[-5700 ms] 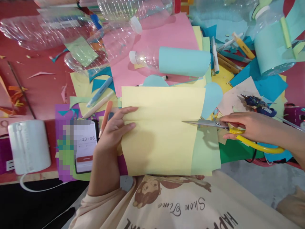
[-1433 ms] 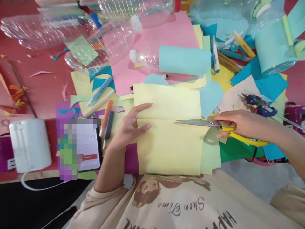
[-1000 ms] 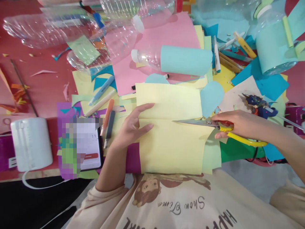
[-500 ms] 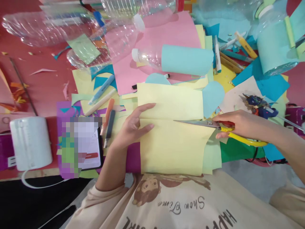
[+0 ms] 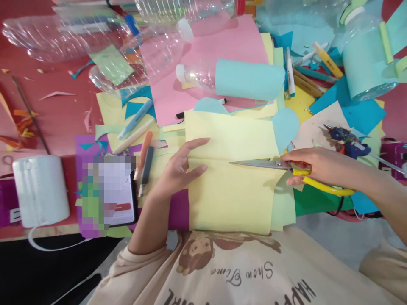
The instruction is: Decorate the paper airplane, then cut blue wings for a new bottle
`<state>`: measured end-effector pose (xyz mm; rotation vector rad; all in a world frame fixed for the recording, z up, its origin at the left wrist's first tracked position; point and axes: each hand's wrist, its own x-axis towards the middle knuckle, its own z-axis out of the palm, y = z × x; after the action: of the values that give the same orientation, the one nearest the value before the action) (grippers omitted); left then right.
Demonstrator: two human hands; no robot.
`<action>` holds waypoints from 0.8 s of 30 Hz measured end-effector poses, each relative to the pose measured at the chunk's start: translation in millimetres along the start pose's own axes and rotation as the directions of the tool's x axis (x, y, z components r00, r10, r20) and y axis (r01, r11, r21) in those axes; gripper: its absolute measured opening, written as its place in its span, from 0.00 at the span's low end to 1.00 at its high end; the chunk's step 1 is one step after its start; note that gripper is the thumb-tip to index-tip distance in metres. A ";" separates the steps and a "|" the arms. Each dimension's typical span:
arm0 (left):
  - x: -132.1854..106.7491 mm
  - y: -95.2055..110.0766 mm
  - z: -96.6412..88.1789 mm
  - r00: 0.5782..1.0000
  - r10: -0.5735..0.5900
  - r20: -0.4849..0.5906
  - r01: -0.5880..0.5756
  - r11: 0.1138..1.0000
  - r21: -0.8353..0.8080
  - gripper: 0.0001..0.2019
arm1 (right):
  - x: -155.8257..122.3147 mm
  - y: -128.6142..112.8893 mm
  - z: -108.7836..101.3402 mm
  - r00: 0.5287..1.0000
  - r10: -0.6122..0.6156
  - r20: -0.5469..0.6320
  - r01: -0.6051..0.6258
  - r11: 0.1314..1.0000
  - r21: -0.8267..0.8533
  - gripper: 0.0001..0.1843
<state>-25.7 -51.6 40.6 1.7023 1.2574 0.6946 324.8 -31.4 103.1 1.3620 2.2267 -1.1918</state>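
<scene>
A sheet of pale yellow paper point(image 5: 230, 197) lies in front of me, with a line running across it from left to right. My left hand point(image 5: 182, 167) is at its left edge, index finger on the upper part and thumb on the lower part; the other fingers are curled and partly hidden. My right hand point(image 5: 313, 167) grips yellow-and-red-handled scissors point(image 5: 260, 164). Their blades point left along that line, close together, and the paper's upper strip point(image 5: 230, 134) looks separated from the lower part near the right edge.
A bottle wrapped in light blue paper point(image 5: 249, 79) lies beyond the sheet. Clear plastic bottles point(image 5: 70, 38) are at the back left. Markers point(image 5: 145, 169) and a phone point(image 5: 119, 195) lie at left, a white device point(image 5: 41, 190) farther out. Blue paper scraps point(image 5: 349, 101) cover the right side.
The yellow paper and my left hand have shifted slightly right. The upper strip's right end has swung a little outward, and the scissors have moved slightly left.
</scene>
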 end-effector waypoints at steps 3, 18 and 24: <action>0.8 1.4 1.2 1.000 -0.010 0.007 0.010 1.000 -0.005 0.26 | 1.4 -1.2 -0.3 1.000 0.020 0.011 -0.020 1.000 -0.001 0.24; 1.0 2.9 4.1 0.998 -0.047 0.030 0.048 0.999 -0.013 0.25 | 4.3 9.4 7.0 1.000 -0.012 0.008 0.012 1.000 0.009 0.28; 1.2 2.6 4.3 0.998 -0.054 0.038 0.055 0.998 -0.029 0.25 | 4.3 11.0 7.8 1.000 -0.029 0.002 0.029 1.000 0.010 0.27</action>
<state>-20.5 -52.1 40.8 1.6440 1.2570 0.6440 330.4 -32.3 90.1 1.3362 2.2494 -1.2142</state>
